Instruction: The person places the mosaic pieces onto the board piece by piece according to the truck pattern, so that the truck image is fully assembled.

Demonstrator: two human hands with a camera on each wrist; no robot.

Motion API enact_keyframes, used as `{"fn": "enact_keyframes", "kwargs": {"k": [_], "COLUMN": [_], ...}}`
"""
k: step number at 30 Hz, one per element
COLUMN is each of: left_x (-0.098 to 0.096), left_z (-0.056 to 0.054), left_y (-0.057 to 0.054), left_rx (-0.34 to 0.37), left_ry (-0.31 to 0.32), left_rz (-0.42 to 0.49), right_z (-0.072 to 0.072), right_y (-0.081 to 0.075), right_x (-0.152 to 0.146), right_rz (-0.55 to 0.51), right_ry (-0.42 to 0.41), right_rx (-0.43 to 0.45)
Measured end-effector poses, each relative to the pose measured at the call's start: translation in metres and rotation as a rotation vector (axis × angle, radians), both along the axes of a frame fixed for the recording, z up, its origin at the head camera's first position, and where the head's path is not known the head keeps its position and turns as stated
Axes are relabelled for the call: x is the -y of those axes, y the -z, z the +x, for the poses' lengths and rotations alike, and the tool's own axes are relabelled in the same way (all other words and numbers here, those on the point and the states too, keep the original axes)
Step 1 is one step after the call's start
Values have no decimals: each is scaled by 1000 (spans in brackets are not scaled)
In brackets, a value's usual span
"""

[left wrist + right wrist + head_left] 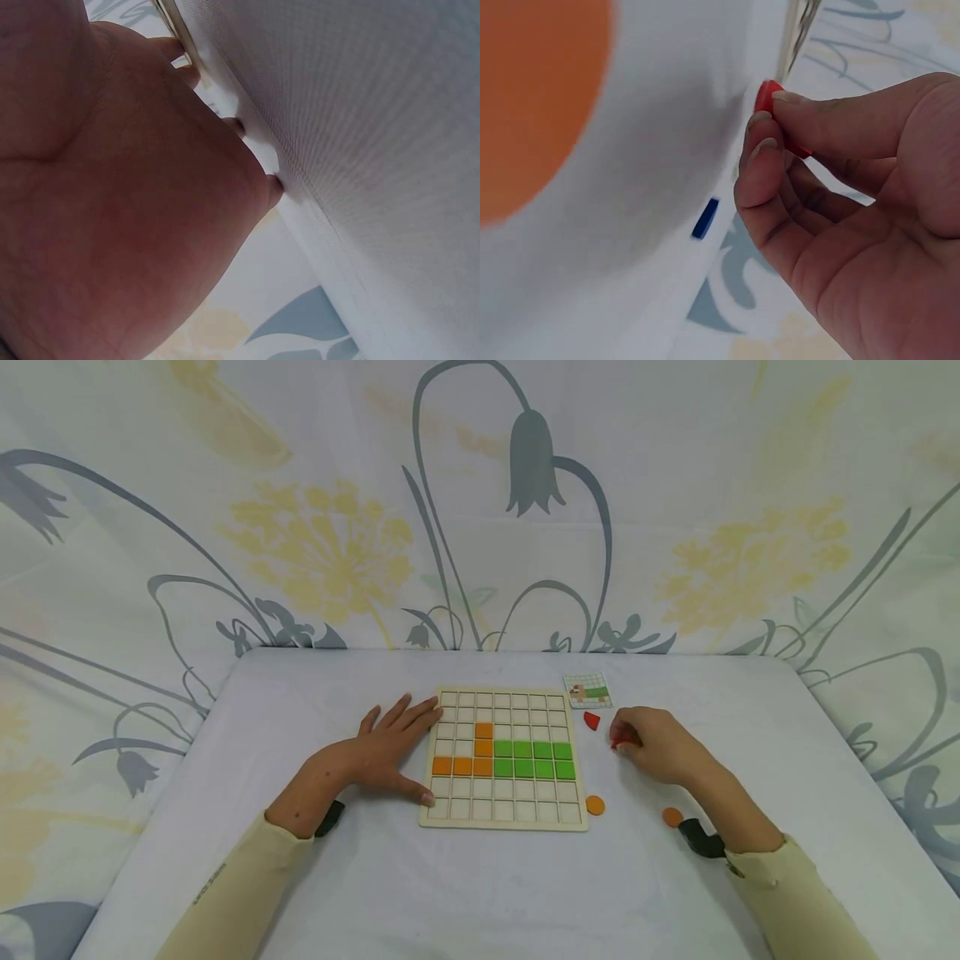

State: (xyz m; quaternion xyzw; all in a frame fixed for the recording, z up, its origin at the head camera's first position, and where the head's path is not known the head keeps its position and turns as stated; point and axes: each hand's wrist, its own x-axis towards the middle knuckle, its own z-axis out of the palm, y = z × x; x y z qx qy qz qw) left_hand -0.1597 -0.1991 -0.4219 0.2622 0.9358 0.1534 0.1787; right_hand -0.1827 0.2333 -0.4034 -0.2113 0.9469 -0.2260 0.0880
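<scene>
A pale grid board (502,821) lies flat on the table, with orange squares (483,748) and a block of green squares (533,760) in its cells. My left hand (386,752) is spread along the board's left side, fingertips at the upper edge and thumb at the lower corner. Right of the board, my right hand (651,743) pinches a small red piece (766,96) between thumb and fingers, close over the table. Another red piece (592,720), wedge-like with a rounded side, lies between that hand and the board. The held piece's full outline is hidden by the fingers.
A small picture card (588,691) with a printed grid lies at the board's upper right corner. One orange disc (596,805) sits by the lower right edge, another orange disc (672,817) near the right wrist. A small blue piece (705,218) shows beyond the right hand.
</scene>
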Motion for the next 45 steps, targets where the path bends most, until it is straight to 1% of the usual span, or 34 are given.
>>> {"fn": "enact_keyframes", "kwargs": {"k": [3, 6, 14, 17, 22, 27, 31, 34, 38, 45], "left_x": [1, 1, 2, 2, 2, 1, 1, 1, 1, 2], "left_z": [0, 0, -1, -2, -2, -1, 0, 0, 0, 0], "left_y": [0, 0, 3, 3, 3, 1, 0, 0, 0, -2], "left_rx": [-1, 1, -2, -5, 3, 8, 8, 5, 1, 5], "left_ry": [-2, -2, 4, 4, 4, -1, -2, 0, 5, 6], "left_rz": [-2, 0, -8, -4, 3, 1, 7, 13, 11, 17], "right_z": [2, 3, 2, -1, -3, -7, -11, -13, -16, -22], "right_y": [-4, -8, -11, -10, -10, -7, -5, -6, -5, 3], "right_x": [10, 23, 61, 76, 98, 120, 138, 152, 167, 185], "right_rz": [-27, -60, -178, -205, -235, -255, -280, -288, -290, -284], "right_ry": [-39, -69, -101, -109, -127, -125, -108, -92, -72, -58], "right_rx": [-45, -66, -58, -68, -51, -28, 25, 49, 49, 34]}}
